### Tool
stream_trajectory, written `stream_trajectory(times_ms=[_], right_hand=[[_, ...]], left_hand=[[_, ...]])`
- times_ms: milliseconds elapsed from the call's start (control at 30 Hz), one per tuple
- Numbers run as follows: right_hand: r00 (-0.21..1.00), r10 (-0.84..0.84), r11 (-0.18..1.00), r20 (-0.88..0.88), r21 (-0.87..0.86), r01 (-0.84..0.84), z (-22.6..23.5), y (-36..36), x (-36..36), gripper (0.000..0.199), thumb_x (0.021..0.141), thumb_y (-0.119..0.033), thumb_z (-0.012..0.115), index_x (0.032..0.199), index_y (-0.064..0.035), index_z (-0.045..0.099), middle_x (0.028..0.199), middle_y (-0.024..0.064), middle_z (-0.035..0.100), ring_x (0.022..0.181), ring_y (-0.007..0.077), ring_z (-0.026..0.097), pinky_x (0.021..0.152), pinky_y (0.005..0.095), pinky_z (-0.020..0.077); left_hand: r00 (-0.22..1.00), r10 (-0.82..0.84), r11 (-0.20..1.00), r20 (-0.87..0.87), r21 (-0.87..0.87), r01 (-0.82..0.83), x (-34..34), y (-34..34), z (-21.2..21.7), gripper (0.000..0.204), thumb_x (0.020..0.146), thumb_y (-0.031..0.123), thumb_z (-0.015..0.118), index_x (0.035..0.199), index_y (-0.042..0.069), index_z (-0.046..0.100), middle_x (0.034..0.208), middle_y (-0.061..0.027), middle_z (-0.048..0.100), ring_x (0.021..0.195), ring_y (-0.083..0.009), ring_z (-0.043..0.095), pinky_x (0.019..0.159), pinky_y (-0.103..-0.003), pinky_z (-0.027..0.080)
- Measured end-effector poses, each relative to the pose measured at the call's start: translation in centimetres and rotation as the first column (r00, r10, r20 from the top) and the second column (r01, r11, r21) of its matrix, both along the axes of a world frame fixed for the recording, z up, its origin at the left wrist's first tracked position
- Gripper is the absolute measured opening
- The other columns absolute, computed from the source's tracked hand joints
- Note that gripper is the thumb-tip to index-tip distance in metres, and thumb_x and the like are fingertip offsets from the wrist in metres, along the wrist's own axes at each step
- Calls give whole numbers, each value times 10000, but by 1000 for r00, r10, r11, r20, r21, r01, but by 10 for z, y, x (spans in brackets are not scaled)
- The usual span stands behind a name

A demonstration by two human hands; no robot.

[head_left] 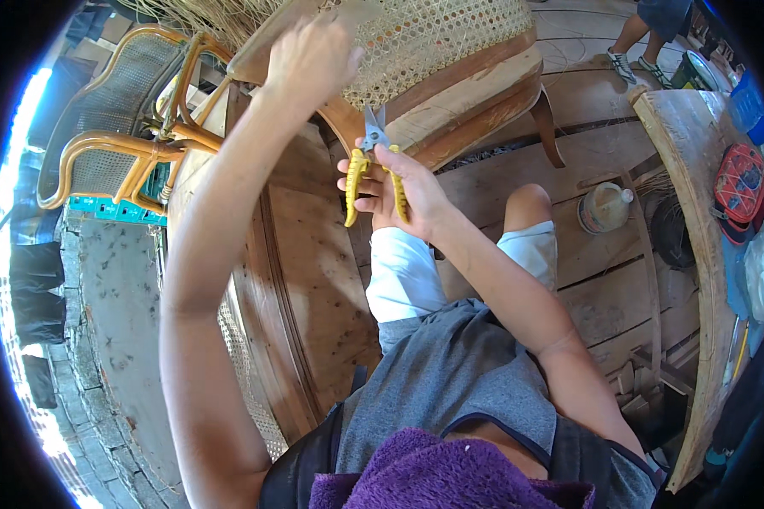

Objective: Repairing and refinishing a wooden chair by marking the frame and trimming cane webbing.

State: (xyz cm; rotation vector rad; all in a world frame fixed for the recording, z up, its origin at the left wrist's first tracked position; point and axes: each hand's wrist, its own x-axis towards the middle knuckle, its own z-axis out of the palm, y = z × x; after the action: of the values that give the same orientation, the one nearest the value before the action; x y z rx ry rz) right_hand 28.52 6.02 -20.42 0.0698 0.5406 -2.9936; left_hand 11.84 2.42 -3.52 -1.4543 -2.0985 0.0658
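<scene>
My right hand (399, 182) grips a pair of yellow-handled shears (372, 165), its short metal blades pointing up at the wooden rim of a chair. The chair (475, 85) lies tipped in front of me, with a woven cane panel (424, 38) set in its wooden frame. My left hand (310, 55) reaches up and rests on the cane panel's left edge, fingers curled over the frame. My knees in white shorts show below the shears.
Another cane armchair (119, 127) stands at the upper left. A wooden board (297, 280) leans beside my legs. A glue jar (604, 206) sits on the plank floor at right, next to a workbench (696, 212) with a red object. Another person's feet (637, 59) show at top right.
</scene>
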Motion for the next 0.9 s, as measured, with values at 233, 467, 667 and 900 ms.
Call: stream_trajectory(times_ms=[233, 467, 667, 900], right_hand=[[995, 32, 981, -94, -189, -49, -14, -1, -14, 331, 1006, -312, 527, 1287, -137, 543, 1210, 138, 642, 1094, 298, 641, 810, 430, 595], [994, -2, 988, -112, -154, -16, -21, -2, -23, 376, 1009, -327, 516, 1329, -131, 531, 1259, 143, 629, 1135, 305, 631, 822, 415, 596], [989, 51, 977, -136, -200, -77, -23, 2, -25, 402, 1011, -334, 502, 1352, -123, 527, 1311, 146, 606, 1169, 314, 614, 852, 418, 583], [980, 38, 963, -195, -256, -88, -20, -3, -28, 398, 1020, -323, 478, 1356, -114, 525, 1321, 134, 598, 1195, 298, 598, 878, 427, 567]], left_hand=[[661, -62, 825, 748, 411, -388, 25, -25, -34, 363, 888, 287, 655, 1055, -35, 648, 1023, -116, 706, 862, -191, 666, 705, -303, 509], [391, -297, 646, 871, 485, -589, 15, -3, -44, 221, 865, 213, 686, 940, 5, 699, 838, -20, 621, 726, -90, 541, 622, -227, 413], [370, -301, 616, 879, 475, -628, 17, -2, -35, 201, 857, 177, 676, 962, 11, 720, 808, -11, 596, 681, -81, 502, 597, -233, 393], [197, -316, 607, 928, 357, -710, 6, -11, -21, 287, 896, 193, 612, 1117, 27, 690, 1023, -28, 665, 911, -127, 562, 778, -309, 451]])
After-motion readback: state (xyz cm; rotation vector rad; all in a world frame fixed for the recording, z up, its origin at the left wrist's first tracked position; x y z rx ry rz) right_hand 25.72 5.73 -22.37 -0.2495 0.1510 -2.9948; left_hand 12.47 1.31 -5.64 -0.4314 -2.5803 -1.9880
